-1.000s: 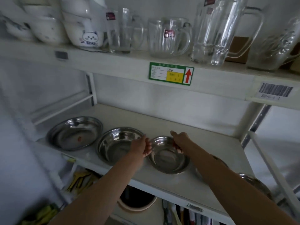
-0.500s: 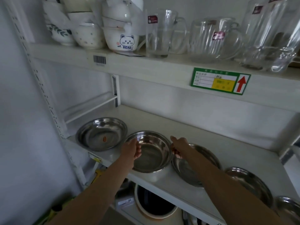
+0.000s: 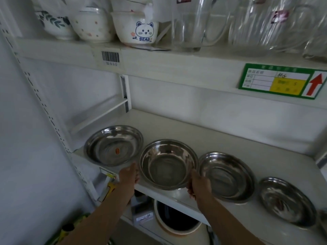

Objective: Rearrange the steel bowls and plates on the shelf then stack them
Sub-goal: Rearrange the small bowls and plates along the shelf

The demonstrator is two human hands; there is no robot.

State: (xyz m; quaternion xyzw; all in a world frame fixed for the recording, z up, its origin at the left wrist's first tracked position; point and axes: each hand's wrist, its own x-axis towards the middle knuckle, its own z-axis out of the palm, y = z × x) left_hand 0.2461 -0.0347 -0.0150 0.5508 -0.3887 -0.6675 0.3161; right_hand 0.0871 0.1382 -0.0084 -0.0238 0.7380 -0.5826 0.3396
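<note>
A deep steel bowl [image 3: 168,165] sits near the front edge of the white shelf [image 3: 194,135]. My left hand [image 3: 128,175] grips its left rim and my right hand [image 3: 199,184] grips its right rim. To its left lies a wide steel plate [image 3: 113,145] with a small orange sticker inside. A second steel plate [image 3: 227,175] lies right of the bowl, partly behind my right hand. Further right sits a third steel plate [image 3: 286,201].
The upper shelf [image 3: 159,57] carries ceramic bowls [image 3: 136,27] and glass mugs [image 3: 189,23] just overhead. A white upright post [image 3: 35,96] borders the left side. Below the shelf sits a round dark-centred container [image 3: 177,220].
Both hands slid from the bowl's far rim down to its near sides. The view has shifted left and closer, so the bowl and plates appear larger.
</note>
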